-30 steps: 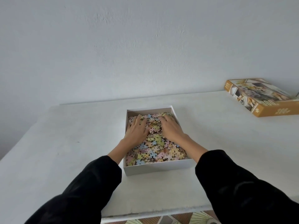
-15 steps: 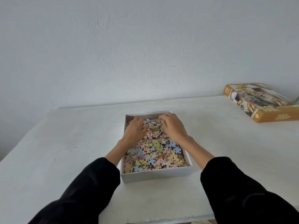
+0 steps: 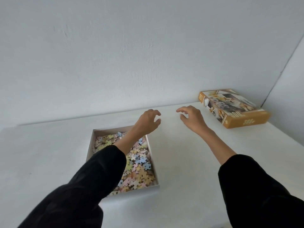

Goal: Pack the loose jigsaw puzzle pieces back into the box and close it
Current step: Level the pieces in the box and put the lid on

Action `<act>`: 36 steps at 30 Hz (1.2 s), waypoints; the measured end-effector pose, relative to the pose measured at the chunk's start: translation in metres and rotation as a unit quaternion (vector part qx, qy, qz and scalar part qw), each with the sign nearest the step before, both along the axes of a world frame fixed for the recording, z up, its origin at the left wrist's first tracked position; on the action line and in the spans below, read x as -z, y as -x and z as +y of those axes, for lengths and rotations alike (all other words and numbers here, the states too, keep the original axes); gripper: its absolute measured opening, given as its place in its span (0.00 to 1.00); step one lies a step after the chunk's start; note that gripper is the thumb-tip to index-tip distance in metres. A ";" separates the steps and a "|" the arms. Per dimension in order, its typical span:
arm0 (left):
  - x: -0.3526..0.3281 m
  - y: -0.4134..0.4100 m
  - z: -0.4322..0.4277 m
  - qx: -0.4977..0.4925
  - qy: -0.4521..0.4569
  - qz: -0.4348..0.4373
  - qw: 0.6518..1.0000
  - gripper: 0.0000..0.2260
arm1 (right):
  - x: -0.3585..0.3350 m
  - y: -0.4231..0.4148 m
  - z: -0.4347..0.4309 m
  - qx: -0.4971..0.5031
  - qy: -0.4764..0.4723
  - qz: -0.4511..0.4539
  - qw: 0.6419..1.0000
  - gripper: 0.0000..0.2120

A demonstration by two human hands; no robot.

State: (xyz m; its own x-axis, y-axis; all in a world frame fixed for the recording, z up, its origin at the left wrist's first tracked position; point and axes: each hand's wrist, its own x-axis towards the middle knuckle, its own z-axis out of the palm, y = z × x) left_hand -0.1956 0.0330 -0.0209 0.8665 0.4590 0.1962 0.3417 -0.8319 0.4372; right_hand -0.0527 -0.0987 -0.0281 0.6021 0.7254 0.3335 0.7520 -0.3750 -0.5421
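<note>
A white box bottom (image 3: 90, 145) lies on the table, filled with pastel jigsaw pieces (image 3: 139, 163). Its orange picture lid (image 3: 233, 109) lies at the far right by the wall. My left hand (image 3: 148, 121) hovers past the box's far right corner, fingers loosely curled, holding nothing. My right hand (image 3: 191, 117) is in the air between the box and the lid, fingers spread and bent, also holding nothing. My left forearm and black sleeve cover part of the box.
The white table (image 3: 41, 162) ends at a pale wall behind and meets a side wall at the far right, just beyond the lid. Its near edge lies under my sleeves.
Both hands have lifted off the pieces in the box and moved up and to the right, toward the lid. The view has swung right, so the box now sits further left.
</note>
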 end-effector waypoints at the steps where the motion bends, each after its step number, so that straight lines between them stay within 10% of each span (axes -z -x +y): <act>1: -0.002 -0.014 -0.005 0.005 0.002 0.000 1.000 0.15 | -0.001 -0.012 -0.007 0.013 -0.002 -0.002 1.000 0.13; 19: 0.018 -0.256 -0.090 0.076 0.070 -0.006 0.995 0.13 | 0.016 -0.227 -0.103 0.158 0.046 0.002 0.986 0.16; 36: 0.046 -0.323 -0.125 -0.013 0.241 0.016 0.970 0.26 | 0.035 -0.307 -0.135 0.221 0.097 0.122 0.963 0.25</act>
State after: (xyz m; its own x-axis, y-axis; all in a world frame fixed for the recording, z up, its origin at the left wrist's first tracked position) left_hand 0.1276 -0.0917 -0.0664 0.8559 0.5119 -0.0738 0.3798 -0.5251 0.7616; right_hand 0.2541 -0.2334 -0.0634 0.9099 0.4140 0.0281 0.3548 -0.7413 -0.5697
